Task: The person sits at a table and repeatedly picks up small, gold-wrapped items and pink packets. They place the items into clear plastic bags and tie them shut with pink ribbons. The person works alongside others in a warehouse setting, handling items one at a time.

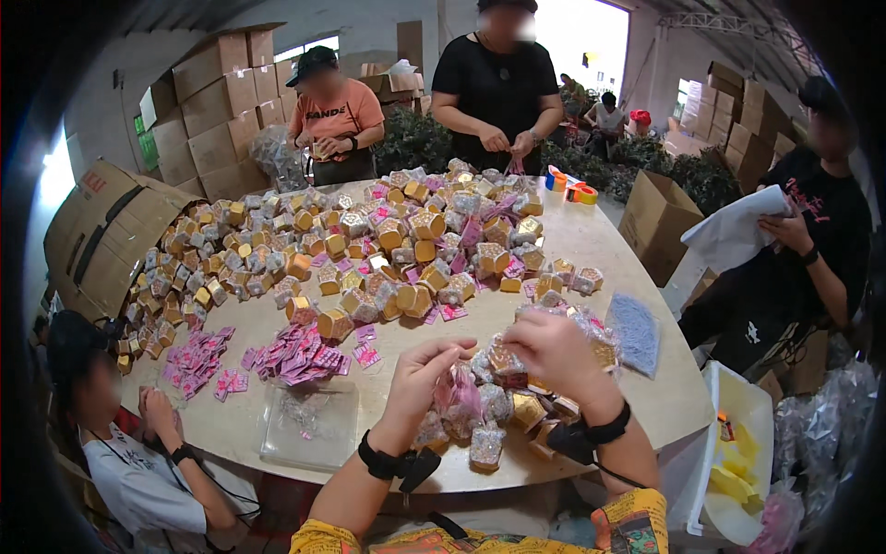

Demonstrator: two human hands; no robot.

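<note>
My left hand [423, 377] is closed, its fingertips pinching a thin pink mesh pouch [459, 395] that hangs below them. My right hand [559, 353] is bent over nearby items with thumb and fingers pressed together; anything between them is too small to make out. Below and between both hands lies a heap of small gold boxes [528, 408], several wrapped in sparkly clear film, such as the wrapped box [486, 447] near the table's front edge. To the left of my left hand are piles of small pink printed packets [297, 355].
A large mound of gold boxes [406, 233] covers the table's far half. A clear shallow tray [307, 421] sits front left, a bag of bluish filler [633, 334] right. Tape rolls [580, 194] stand far right. A white bin [744, 452] is beside the table. Several people work around it.
</note>
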